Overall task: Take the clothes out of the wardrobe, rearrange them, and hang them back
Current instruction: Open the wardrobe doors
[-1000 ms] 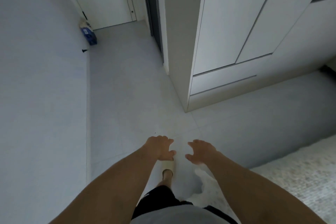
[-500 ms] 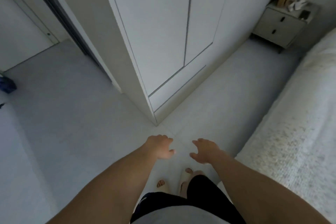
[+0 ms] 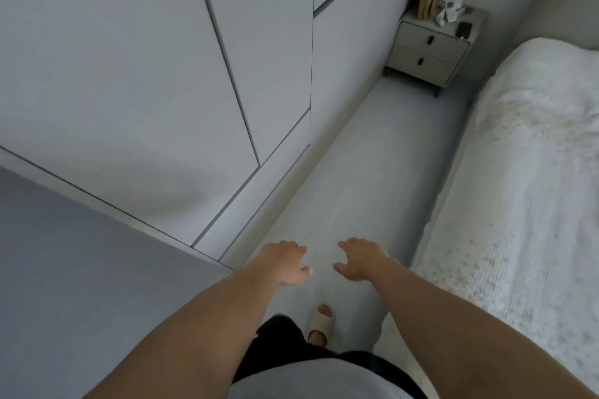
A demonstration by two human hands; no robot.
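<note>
Head view, looking down a narrow strip of floor [image 3: 372,172]. Left hand [image 3: 285,264] and right hand [image 3: 359,257] are held out in front, near each other but apart, fingers loosely curled, holding nothing. The wardrobe [image 3: 136,68] stands on the left with its doors closed; the clothes cannot be seen. A bed [image 3: 525,178] runs along the right. A bedside cabinet [image 3: 431,48] stands at the far end between wardrobe and bed. One foot in a pale slipper [image 3: 321,322] shows below the hands
</note>
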